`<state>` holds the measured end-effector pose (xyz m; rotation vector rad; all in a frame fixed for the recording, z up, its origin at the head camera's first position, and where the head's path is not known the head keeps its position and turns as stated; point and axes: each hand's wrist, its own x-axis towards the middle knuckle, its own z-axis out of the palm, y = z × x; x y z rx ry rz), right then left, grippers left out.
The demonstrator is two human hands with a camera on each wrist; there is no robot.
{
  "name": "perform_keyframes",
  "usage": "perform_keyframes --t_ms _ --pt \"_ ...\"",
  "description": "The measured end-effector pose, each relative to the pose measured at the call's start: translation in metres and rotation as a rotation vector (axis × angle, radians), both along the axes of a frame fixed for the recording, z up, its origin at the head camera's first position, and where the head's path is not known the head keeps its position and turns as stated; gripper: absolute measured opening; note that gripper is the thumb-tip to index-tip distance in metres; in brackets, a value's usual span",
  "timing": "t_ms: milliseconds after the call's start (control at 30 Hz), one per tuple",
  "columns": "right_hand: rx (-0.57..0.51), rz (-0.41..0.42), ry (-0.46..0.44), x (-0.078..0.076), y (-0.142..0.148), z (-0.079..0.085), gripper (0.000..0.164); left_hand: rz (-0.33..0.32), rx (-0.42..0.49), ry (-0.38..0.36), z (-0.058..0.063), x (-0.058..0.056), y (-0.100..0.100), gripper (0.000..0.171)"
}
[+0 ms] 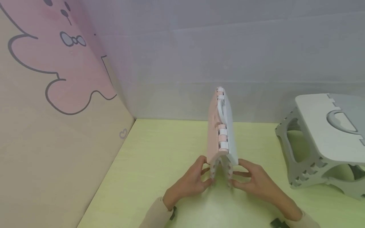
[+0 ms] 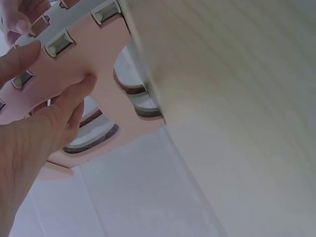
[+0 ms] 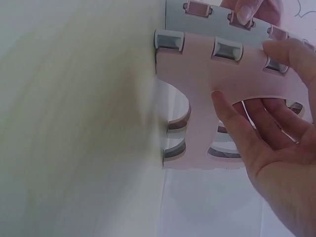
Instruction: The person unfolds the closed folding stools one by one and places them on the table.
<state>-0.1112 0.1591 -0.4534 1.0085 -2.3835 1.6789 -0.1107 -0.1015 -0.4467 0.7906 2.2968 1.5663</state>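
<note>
A half-folded pink and white folding stool (image 1: 212, 133) stands on the table in the head view, its two seat halves tilted up into a narrow peak with the hinge on top. At the near end, my left hand (image 1: 191, 180) grips the left side and its leg panel. My right hand (image 1: 256, 180) holds the matching right side. In the left wrist view, the left thumb lies by the hinge slots of a pink leg panel (image 2: 103, 86), with fingers at its cut-out. Seen from the right wrist, fingers reach into the cut-out of another pink leg panel (image 3: 197, 111).
An unfolded grey and white step stool (image 1: 328, 133) stands on the right side of the yellow-green table (image 1: 159, 148). Behind is a pale wall covering (image 1: 176, 63). A side panel with a pink cartoon figure (image 1: 71, 69) borders the table's left.
</note>
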Motion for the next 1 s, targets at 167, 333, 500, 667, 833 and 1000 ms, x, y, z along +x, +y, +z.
perform_keyframes --t_ms 167,333,500,667,833,1000 --pt "0.004 0.002 -0.003 -0.001 0.002 0.001 0.062 -0.003 -0.002 0.004 0.000 -0.002 -0.001 0.052" --pt "0.015 -0.005 0.000 -0.001 0.004 0.001 0.063 -0.004 -0.015 0.008 0.001 -0.002 -0.003 0.053" --pt "0.022 -0.002 0.007 -0.002 0.006 0.002 0.064 0.000 -0.035 0.005 0.004 -0.002 -0.005 0.053" --pt "0.011 0.008 0.022 -0.003 0.007 0.003 0.064 0.006 -0.038 -0.010 0.005 -0.003 -0.007 0.055" --pt "0.021 0.002 0.020 -0.004 0.009 0.003 0.064 -0.002 -0.037 0.001 0.004 -0.004 -0.009 0.056" --pt "0.028 0.006 0.017 -0.005 0.011 0.004 0.064 -0.002 -0.039 -0.002 0.004 -0.005 -0.011 0.055"
